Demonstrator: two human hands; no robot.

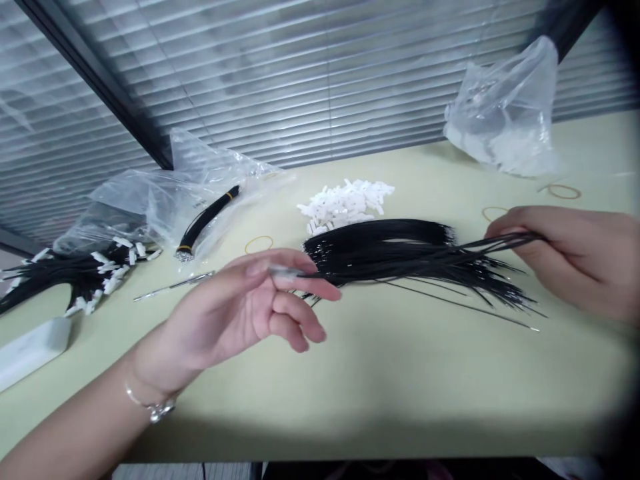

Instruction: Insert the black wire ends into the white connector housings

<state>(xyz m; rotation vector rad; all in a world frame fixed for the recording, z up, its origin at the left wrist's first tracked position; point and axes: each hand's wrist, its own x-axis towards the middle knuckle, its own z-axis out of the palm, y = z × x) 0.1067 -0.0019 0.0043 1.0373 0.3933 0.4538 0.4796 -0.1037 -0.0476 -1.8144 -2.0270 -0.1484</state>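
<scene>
My left hand (250, 307) pinches a small white plastic connector (285, 272) between thumb and fingertips, its lower fingers loosely curled. Thin black wires run from the connector to the right. Their other stretch (480, 245) passes into my right hand (575, 257), which is closed around them. Beneath the held wires lies a loose pile of black wires (380, 233) with shiny metal tips at both ends. Directly behind that pile is a heap of white connectors (345, 203).
At the left lie wires with white connectors (100, 273), a banded wire bundle (207, 223) on a clear plastic bag (150, 193), a thin metal tool (173, 287) and a white object (35, 350). A bag of white pieces (505, 127) and rubber bands (564, 192) are at the right.
</scene>
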